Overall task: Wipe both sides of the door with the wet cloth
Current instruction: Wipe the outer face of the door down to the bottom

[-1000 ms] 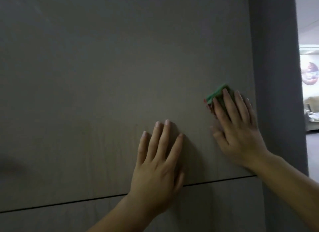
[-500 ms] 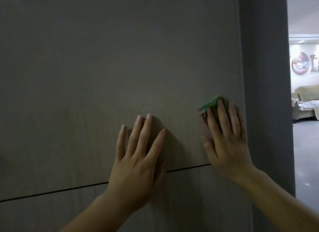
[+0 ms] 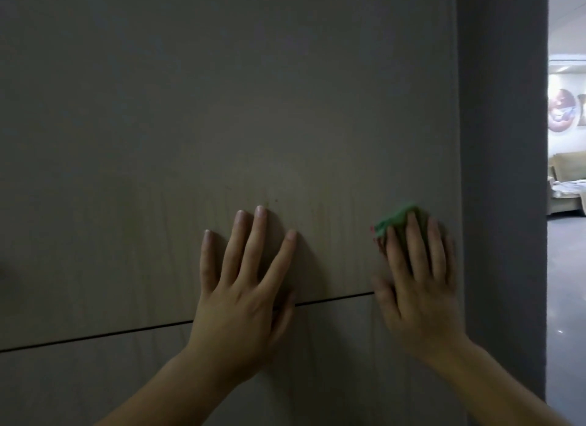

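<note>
- Head view: two hands on one wood-grain door [image 3: 222,108].
- Left hand [image 3: 241,298] flat, fingers spread.
- Right hand [image 3: 418,286], fingers straight, presses one crumpled green cloth [image 3: 393,222].

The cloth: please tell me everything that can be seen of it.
The cloth is green, with a little red at its lower left edge, and looks like soft fabric. Only its upper left part shows. The rest is hidden under the right hand, whose straight fingers press it flat on the door. It lies near the door's right edge, above the groove. Whether it is wet cannot be told.
</note>
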{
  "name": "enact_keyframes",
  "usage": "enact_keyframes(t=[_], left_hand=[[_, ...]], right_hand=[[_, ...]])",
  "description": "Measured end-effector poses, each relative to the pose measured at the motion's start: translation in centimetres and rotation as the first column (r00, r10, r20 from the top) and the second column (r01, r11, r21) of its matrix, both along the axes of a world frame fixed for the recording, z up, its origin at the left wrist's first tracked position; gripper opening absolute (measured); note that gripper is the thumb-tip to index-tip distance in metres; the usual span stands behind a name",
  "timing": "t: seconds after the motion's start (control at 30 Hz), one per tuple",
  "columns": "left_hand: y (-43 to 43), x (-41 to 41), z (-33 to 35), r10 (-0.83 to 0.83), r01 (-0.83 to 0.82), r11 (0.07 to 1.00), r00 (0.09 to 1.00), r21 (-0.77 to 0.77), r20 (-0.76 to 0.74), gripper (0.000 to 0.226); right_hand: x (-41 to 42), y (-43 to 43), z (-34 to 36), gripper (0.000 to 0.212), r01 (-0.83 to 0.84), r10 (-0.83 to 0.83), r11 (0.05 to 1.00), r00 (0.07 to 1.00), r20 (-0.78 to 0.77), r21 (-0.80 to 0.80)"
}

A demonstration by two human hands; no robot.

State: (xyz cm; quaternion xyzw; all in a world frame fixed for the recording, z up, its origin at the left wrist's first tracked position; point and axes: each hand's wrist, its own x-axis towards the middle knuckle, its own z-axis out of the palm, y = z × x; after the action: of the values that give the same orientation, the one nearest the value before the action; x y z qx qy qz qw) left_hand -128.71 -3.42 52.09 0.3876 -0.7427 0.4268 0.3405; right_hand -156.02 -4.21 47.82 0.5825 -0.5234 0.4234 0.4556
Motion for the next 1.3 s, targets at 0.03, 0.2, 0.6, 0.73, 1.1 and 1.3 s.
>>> enact_keyframes(t=[0.03, 0.2, 0.6, 0.73, 1.1, 1.3], left_hand=[[0.0, -0.1, 0.0, 0.001, -0.001, 1.000, 1.000, 0.004, -0.003, 0.075], [0.0, -0.1, 0.0, -0.018, 0.018, 1.000, 1.000, 0.004, 0.004, 0.076], [0.3, 4.0, 0.0, -0.032, 0.032, 0.999, 0.999, -0.001, -0.019, 0.063], [-0.4, 5.2, 0.2, -0.064, 0.064, 0.998, 0.998, -0.024, 0.016, 0.064], [-0.8, 5.4, 0.0, -0.073, 0.074, 0.996, 0.997, -0.041, 0.027, 0.068], [-1.0, 5.3, -0.1, -0.067, 0.068, 0.995, 0.998, -0.068, 0.021, 0.068]], right_hand=[[0.3, -0.1, 1.9, 0.066, -0.013, 0.013, 1.000, 1.000, 0.004, -0.017], [2.0, -1.0, 8.1, 0.070, 0.002, 0.001, 0.999, 0.998, 0.066, -0.045], [6.4, -1.3, 11.1, 0.071, -0.012, 0.014, 0.999, 0.998, 0.054, -0.045], [8.1, -0.7, 4.7, 0.071, -0.023, 0.024, 1.000, 0.995, -0.102, 0.002], [8.9, -0.8, 6.2, 0.069, -0.037, 0.040, 0.998, 0.997, 0.067, -0.045], [10.7, 0.0, -1.6, 0.065, -0.086, 0.093, 0.995, 0.988, -0.126, 0.058]])
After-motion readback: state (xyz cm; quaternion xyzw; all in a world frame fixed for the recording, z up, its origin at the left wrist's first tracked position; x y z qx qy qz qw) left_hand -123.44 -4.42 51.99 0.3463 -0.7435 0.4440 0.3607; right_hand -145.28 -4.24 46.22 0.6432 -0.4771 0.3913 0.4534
